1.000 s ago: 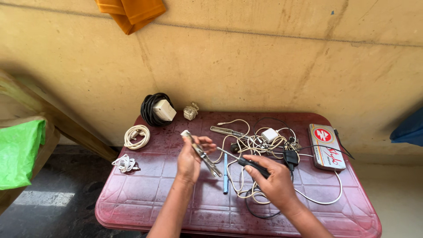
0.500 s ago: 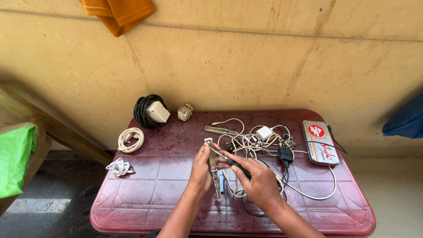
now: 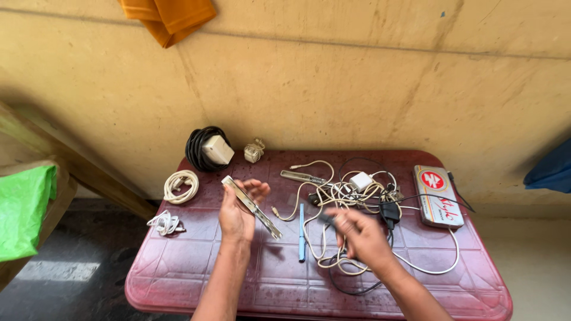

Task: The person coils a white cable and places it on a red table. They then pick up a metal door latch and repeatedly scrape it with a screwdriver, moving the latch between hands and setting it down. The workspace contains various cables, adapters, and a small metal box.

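Left hand (image 3: 237, 215) gripped long metal strip (image 3: 251, 206), lifted away above red table (image 3: 196, 279). Right hand (image 3: 360, 233), blurred, pulled apart toward cable tangle (image 3: 351, 196); dark tool barely visible, grip not clear. Blue pen (image 3: 301, 232) lay between.

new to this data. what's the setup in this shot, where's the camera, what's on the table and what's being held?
There is no machine: a person works with two bare hands, and one camera on their head looks down at them. The left hand holds a long flat metal strip tilted above a dark red plastic table. The right hand is blurred; it seems to grip a small dark object, but I cannot tell what. On the table lie a tangle of white and black cables, a blue pen, a flat metal tin, a black cable coil with a white plug and two small white cable bundles.
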